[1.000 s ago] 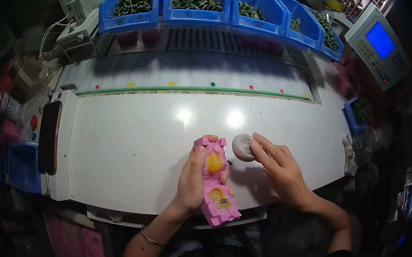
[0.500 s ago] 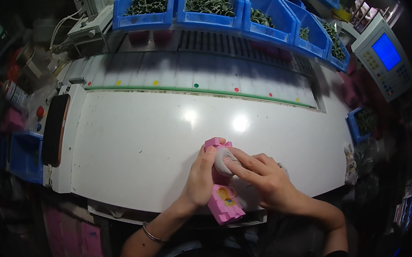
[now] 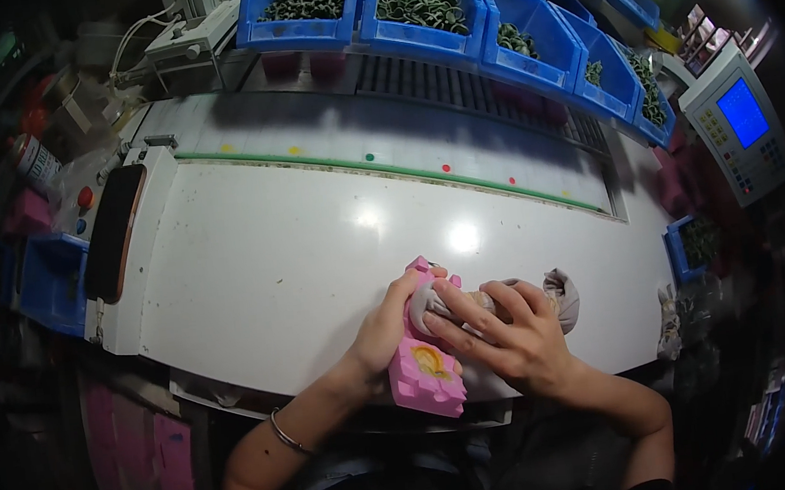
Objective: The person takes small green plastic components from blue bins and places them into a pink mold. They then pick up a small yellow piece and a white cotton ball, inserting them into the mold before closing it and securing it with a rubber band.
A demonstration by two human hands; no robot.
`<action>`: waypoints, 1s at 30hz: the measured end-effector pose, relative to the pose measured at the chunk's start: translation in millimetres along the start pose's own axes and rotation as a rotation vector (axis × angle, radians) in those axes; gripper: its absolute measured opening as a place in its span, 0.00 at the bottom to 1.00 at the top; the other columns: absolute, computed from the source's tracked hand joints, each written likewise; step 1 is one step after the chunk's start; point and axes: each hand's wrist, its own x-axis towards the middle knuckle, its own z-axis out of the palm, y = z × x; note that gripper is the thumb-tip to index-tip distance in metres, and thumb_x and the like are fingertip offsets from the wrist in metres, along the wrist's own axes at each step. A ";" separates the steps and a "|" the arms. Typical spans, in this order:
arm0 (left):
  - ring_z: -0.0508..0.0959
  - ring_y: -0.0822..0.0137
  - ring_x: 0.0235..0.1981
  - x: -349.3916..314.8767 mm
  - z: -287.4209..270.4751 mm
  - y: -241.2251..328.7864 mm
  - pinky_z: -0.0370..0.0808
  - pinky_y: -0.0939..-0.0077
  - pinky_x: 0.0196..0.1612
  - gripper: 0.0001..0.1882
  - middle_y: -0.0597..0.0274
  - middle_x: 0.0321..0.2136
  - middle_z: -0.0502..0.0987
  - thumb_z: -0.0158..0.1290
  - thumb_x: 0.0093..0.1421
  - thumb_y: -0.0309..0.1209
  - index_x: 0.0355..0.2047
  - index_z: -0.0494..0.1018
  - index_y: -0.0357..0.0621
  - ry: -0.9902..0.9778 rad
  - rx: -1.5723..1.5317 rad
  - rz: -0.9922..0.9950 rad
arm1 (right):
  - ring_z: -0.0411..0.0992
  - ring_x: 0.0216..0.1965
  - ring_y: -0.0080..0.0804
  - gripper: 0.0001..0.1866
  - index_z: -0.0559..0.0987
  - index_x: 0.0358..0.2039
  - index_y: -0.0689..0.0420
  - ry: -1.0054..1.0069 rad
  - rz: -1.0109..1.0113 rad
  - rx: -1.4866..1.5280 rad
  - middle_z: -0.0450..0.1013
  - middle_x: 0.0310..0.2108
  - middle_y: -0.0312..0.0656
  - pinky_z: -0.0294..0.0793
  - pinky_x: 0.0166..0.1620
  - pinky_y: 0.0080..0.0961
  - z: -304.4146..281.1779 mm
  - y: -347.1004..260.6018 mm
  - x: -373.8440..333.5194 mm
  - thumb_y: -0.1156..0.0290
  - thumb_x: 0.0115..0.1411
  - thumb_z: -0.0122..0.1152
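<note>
My left hand (image 3: 389,326) is closed around a pink notched mould (image 3: 421,266) over the white table, and its fingers partly cover the upper piece. The lower pink piece (image 3: 418,396) sits below my palm, with a yellow-stained hollow facing up. In my right hand (image 3: 521,335) is a grey cloth pouch (image 3: 563,297), bound round the middle with a yellowish tie. Its rounded left end presses against the upper mould piece, while the gathered end sticks out past my knuckles. My fingers hide much of the pouch.
Blue bins (image 3: 422,46) of small green curled pieces line the back. A pale conveyor strip (image 3: 287,128) with a green edge crosses in front of them. A dark phone (image 3: 118,235) lies on the left ledge; a control panel (image 3: 741,117) with a blue screen stands right.
My right hand has turned on the pouch, so its gathered end now shows on the right. The lower mould piece has tilted slightly. The whole view has shifted a little.
</note>
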 end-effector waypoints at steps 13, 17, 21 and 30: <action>0.74 0.68 0.38 2.3 -8.9 -0.4 0.75 0.72 0.39 0.21 0.59 0.41 0.70 0.35 0.65 0.46 0.49 0.62 0.45 -0.042 0.027 0.011 | 0.65 0.43 0.33 0.21 0.76 0.50 0.38 0.063 -0.030 -0.110 0.65 0.57 0.28 0.63 0.46 0.26 -2.4 5.9 -5.9 0.66 0.54 0.51; 0.75 0.64 0.38 6.3 -4.4 -7.5 0.75 0.70 0.42 0.22 0.57 0.42 0.70 0.31 0.66 0.45 0.52 0.60 0.45 -0.012 0.037 0.066 | 0.65 0.41 0.33 0.20 0.77 0.47 0.44 0.089 -0.058 -0.107 0.66 0.56 0.29 0.62 0.45 0.26 2.2 -2.4 -2.2 0.66 0.52 0.52; 0.71 0.70 0.42 19.5 -29.1 -22.4 0.70 0.77 0.46 0.21 0.59 0.42 0.69 0.32 0.67 0.42 0.52 0.60 0.41 -0.037 0.364 0.386 | 0.64 0.41 0.33 0.20 0.78 0.46 0.45 0.062 -0.012 -0.011 0.66 0.56 0.31 0.62 0.46 0.27 1.2 -7.8 -9.0 0.67 0.51 0.52; 0.75 0.66 0.33 -14.9 -0.5 -6.2 0.73 0.74 0.37 0.29 0.55 0.33 0.70 0.62 0.51 0.36 0.51 0.63 0.43 0.350 1.100 0.750 | 0.65 0.44 0.41 0.24 0.76 0.47 0.53 -0.089 0.443 0.146 0.70 0.51 0.40 0.63 0.46 0.31 14.0 6.3 -54.5 0.77 0.45 0.60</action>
